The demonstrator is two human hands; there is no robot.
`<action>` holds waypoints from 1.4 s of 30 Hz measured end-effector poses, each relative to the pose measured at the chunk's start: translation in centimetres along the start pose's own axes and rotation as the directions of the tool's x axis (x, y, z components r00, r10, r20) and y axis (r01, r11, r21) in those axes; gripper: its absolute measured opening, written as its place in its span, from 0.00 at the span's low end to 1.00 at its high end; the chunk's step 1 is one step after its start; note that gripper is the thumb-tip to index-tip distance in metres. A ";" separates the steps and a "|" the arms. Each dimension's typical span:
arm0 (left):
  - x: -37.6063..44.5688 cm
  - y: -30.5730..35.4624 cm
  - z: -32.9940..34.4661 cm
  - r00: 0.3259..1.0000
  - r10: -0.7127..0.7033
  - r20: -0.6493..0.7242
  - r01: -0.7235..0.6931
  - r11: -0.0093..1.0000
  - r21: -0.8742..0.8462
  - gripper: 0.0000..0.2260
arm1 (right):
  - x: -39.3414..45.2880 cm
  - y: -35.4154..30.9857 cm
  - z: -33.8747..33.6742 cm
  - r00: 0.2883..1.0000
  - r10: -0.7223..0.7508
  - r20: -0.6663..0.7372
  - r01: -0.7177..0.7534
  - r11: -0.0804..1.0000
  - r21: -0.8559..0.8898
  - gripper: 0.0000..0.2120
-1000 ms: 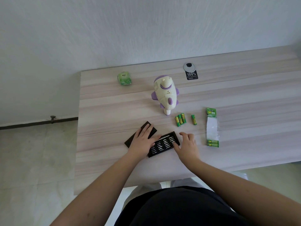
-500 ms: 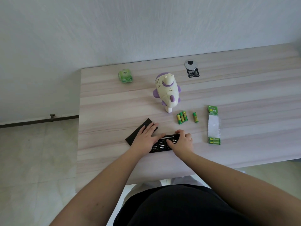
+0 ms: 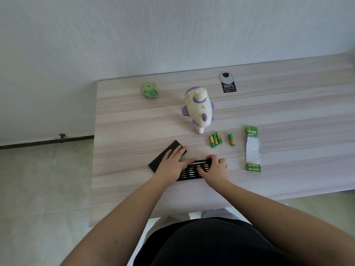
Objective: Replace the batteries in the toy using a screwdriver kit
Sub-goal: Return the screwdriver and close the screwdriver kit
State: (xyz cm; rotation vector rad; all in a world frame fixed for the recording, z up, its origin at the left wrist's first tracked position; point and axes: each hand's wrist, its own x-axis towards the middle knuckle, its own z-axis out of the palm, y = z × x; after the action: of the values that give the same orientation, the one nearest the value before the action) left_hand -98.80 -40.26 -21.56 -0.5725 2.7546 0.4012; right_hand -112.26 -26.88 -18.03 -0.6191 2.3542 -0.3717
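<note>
Toy (image 3: 198, 110), cream and purple, lies near the middle of the tabletop (image 3: 124, 120), toward the far edge. Left to right: green packet (image 3: 149, 90) near the far left corner, writing too small to read; black kit lid (image 3: 163, 157) near the front edge with the left hand (image 3: 172, 163) flat on it, fingers straight and spread, thumb reaching onto the bit tray (image 3: 193, 170). Right hand (image 3: 215, 168) covers the tray's right end, fingers curled over the far edge where a silver screwdriver handle (image 3: 199, 161) lies; cannot tell if it grips the handle. Four loose green-yellow batteries (image 3: 215, 139) sit right of the toy's base, three bunched, one apart. Black tag (image 3: 229, 87) near the far edge reads "100%". Opened battery pack (image 3: 253, 149) on the right shows "GP". Versus a second ago: tray has turned roughly parallel to the front edge, and the right hand has moved from beside it onto it.
</note>
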 end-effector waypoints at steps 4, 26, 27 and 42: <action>0.0 0.0 -0.1 1.000 0.002 -0.004 -0.002 1.000 -0.001 0.25 | 0.0 -0.1 0.0 1.000 -0.011 0.003 0.012 1.000 -0.006 0.26; -3.6 -3.3 1.1 0.942 -0.278 -0.188 0.210 0.925 -0.316 0.26 | 1.6 3.0 -0.5 0.998 -0.054 -0.045 0.060 0.988 0.141 0.11; -4.0 -3.3 1.1 0.942 -0.279 -0.188 0.210 0.924 -0.318 0.26 | 1.7 3.2 -0.5 0.997 -0.047 -0.055 0.055 0.988 0.144 0.11; -5.5 -2.0 0.6 0.907 -0.399 -0.131 0.328 0.868 -0.373 0.35 | 1.3 4.5 -0.7 0.997 -0.069 -0.041 0.073 0.991 0.116 0.12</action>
State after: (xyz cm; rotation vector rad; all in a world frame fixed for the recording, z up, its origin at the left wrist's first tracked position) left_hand -92.99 -40.01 -20.66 -1.2679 2.6833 0.7740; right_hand -115.10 -23.69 -20.05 -0.6456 2.3296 -0.5540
